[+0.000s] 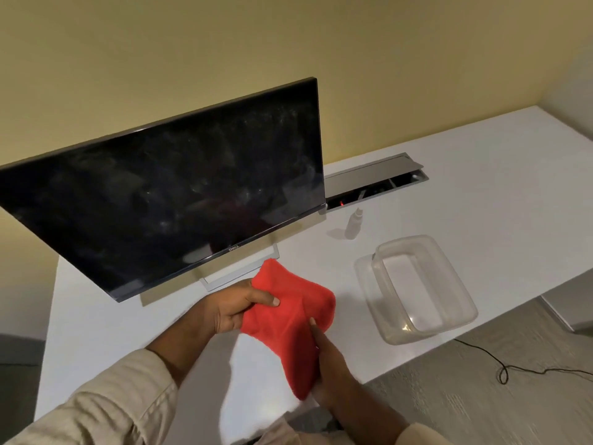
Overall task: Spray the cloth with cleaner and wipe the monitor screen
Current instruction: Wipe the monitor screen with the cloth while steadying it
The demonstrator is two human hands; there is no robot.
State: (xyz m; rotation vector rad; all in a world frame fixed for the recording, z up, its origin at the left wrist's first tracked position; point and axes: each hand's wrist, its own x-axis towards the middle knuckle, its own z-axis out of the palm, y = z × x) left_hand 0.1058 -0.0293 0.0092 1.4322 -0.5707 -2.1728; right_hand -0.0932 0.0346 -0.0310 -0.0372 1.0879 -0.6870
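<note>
Sleeves (106, 409): beige, one on each forearm, at the bottom of the view; the right one shows only at the lower edge.

Left hand (229, 311): fingers and thumb curled round the upper left edge of the cloth, thumb lying on the front of the fabric.

Right hand (330, 358): grips the lower right side of the cloth, thumb tip showing over the fabric, the other fingers hidden behind it.

Cloth (288, 319): red, soft, bunched and draped between both hands, held above the front part of the surface, just below the monitor's lower edge.

Surface (465, 187): white, flat, against a yellow wall.

Monitor (167, 194): black screen, off, smeared with pale streaks and specks; maker's logo on the lower bezel; appears tilted in the wide-angle view. Stands on a pale open-frame stand (240, 268), whose base rests on the surface just behind the left hand.

Bottle (354, 223): small, white, upright, with a narrow top; on the surface right of the monitor, apart from both hands.

Tub (426, 284): clear plastic, rectangular, standing on a clear lid near the front right edge of the surface.

Cable hatch (375, 184): grey metal, flap open, set in the surface behind the bottle.

Cord (500, 364): black, lying on the grey carpet at right.
</note>
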